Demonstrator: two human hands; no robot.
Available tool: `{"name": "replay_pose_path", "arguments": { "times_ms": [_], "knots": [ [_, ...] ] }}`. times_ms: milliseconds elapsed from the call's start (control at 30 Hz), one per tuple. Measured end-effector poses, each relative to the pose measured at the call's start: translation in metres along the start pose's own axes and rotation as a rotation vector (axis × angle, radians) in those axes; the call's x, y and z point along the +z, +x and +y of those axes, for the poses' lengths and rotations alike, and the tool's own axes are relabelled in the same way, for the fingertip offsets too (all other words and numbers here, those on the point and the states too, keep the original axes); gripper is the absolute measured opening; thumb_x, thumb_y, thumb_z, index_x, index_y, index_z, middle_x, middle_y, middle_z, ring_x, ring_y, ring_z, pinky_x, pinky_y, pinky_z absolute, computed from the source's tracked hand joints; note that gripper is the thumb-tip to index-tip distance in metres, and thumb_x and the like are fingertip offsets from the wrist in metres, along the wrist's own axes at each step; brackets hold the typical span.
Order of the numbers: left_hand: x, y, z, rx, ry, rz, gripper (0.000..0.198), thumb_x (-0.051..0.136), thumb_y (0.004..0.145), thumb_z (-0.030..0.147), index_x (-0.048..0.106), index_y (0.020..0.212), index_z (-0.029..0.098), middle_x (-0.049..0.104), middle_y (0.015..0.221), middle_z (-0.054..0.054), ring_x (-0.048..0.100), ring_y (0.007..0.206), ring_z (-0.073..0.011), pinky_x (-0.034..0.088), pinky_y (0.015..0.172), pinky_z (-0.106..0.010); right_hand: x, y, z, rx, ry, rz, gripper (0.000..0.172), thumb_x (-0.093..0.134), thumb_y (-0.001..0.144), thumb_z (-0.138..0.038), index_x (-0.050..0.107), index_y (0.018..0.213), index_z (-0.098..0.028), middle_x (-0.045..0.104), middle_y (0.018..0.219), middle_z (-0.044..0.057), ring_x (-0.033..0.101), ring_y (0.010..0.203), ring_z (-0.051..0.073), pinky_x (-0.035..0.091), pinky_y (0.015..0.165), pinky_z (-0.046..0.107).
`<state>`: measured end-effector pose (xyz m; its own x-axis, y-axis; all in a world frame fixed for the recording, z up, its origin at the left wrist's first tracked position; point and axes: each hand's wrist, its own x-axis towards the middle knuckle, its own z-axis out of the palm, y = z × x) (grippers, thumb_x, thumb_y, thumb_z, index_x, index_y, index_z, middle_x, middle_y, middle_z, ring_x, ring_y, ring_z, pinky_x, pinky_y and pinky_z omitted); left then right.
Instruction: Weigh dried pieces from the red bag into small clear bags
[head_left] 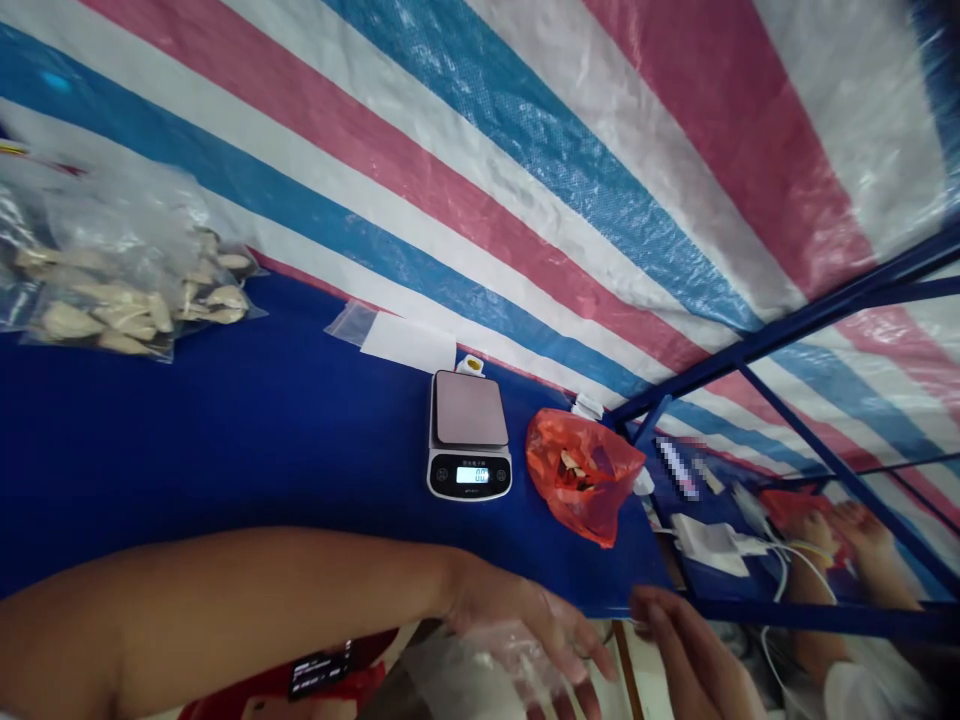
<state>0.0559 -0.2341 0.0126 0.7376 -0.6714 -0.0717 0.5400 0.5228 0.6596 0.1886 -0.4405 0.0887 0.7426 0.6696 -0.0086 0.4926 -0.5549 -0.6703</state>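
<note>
While the head view shows the left hand (529, 625) at the near edge of the blue desk (300, 430), its fingers loosely spread against a clear plastic bag (446, 675), I cannot tell whether they grip it. The right hand (694, 655) is near, fingers close together; whether they hold anything is unclear. A scale (471, 405) stands between filled clear bags (112, 250), far left, and an open red bag (611, 475) just beside it, right.

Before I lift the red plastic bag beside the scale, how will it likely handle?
The red plastic bag is probably floppy: its thin walls look crumpled. The pale pieces inside may shift, since they seem loose, and could spill if tipped, as the mouth looks open.
</note>
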Motion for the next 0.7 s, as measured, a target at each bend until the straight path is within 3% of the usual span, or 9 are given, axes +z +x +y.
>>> {"name": "replay_pose_path", "arguments": {
  "times_ms": [67,133,167,267,333,433,533,700],
  "knots": [
    [-0.002,0.002,-0.001,-0.020,-0.003,0.020,0.064,0.097,0.046,0.032,0.071,0.104,0.023,0.068,0.097,0.000,0.066,0.079,-0.0116,0.056,0.067,-0.023,0.010,0.038,0.002,0.043,0.246,0.071,0.041,0.076,0.079,-0.052,0.076,0.106,-0.022,0.076,0.114,0.011,0.072,0.108,0.029,0.060,0.091,0.033],
    [-0.003,0.006,-0.003,-0.068,0.003,0.051,0.066,0.099,0.040,0.033,0.073,0.101,0.024,0.068,0.093,0.002,0.064,0.074,-0.0098,0.054,0.059,-0.018,0.028,0.079,0.007,0.059,0.519,0.096,0.045,0.079,0.071,-0.053,0.074,0.102,-0.020,0.076,0.111,0.013,0.072,0.107,0.031,0.060,0.093,0.040],
    [-0.004,0.008,-0.004,-0.093,0.003,0.066,0.068,0.099,0.037,0.032,0.074,0.099,0.025,0.067,0.091,0.003,0.063,0.071,-0.0092,0.052,0.055,-0.017,0.038,0.099,0.012,0.051,0.540,0.131,0.042,0.079,0.068,-0.051,0.073,0.097,-0.021,0.077,0.105,0.012,0.073,0.103,0.031,0.061,0.092,0.041],
    [-0.005,0.014,-0.007,-0.136,-0.002,0.101,0.068,0.100,0.030,0.031,0.075,0.093,0.025,0.065,0.083,0.005,0.059,0.065,-0.0084,0.049,0.050,-0.015,0.058,0.146,0.029,0.046,0.429,0.196,0.026,0.070,0.064,-0.042,0.071,0.082,-0.023,0.076,0.081,0.009,0.075,0.087,0.031,0.063,0.081,0.042],
    [-0.004,0.014,-0.007,-0.111,-0.016,0.128,0.065,0.099,0.030,0.031,0.075,0.089,0.025,0.065,0.082,0.005,0.059,0.064,-0.0084,0.048,0.050,-0.015,0.061,0.165,0.035,0.069,0.364,0.199,0.030,0.064,0.063,-0.037,0.073,0.086,-0.021,0.075,0.076,0.009,0.074,0.082,0.032,0.062,0.076,0.044],
    [-0.003,0.014,-0.005,-0.076,-0.033,0.156,0.064,0.099,0.026,0.031,0.075,0.085,0.024,0.066,0.079,0.004,0.058,0.064,-0.0095,0.048,0.051,-0.016,0.058,0.179,0.030,-0.028,0.128,0.157,0.045,0.059,0.064,-0.035,0.075,0.103,-0.018,0.077,0.099,0.012,0.071,0.101,0.036,0.057,0.090,0.049],
    [-0.003,0.013,-0.003,-0.051,-0.026,0.152,0.060,0.097,0.025,0.032,0.075,0.080,0.023,0.065,0.072,0.004,0.056,0.061,-0.0100,0.046,0.049,-0.017,0.060,0.187,0.014,-0.213,-0.136,0.073,0.044,0.059,0.071,-0.045,0.075,0.103,-0.019,0.074,0.116,0.013,0.062,0.122,0.036,0.044,0.109,0.051],
    [-0.006,0.017,-0.005,-0.001,-0.008,0.139,0.055,0.096,0.025,0.033,0.075,0.075,0.023,0.062,0.066,0.004,0.054,0.058,-0.0092,0.043,0.050,-0.017,0.075,0.196,-0.003,-0.271,-0.284,-0.015,0.033,0.063,0.073,-0.050,0.075,0.087,-0.023,0.077,0.099,0.013,0.067,0.107,0.036,0.046,0.105,0.050]
  ]
}}
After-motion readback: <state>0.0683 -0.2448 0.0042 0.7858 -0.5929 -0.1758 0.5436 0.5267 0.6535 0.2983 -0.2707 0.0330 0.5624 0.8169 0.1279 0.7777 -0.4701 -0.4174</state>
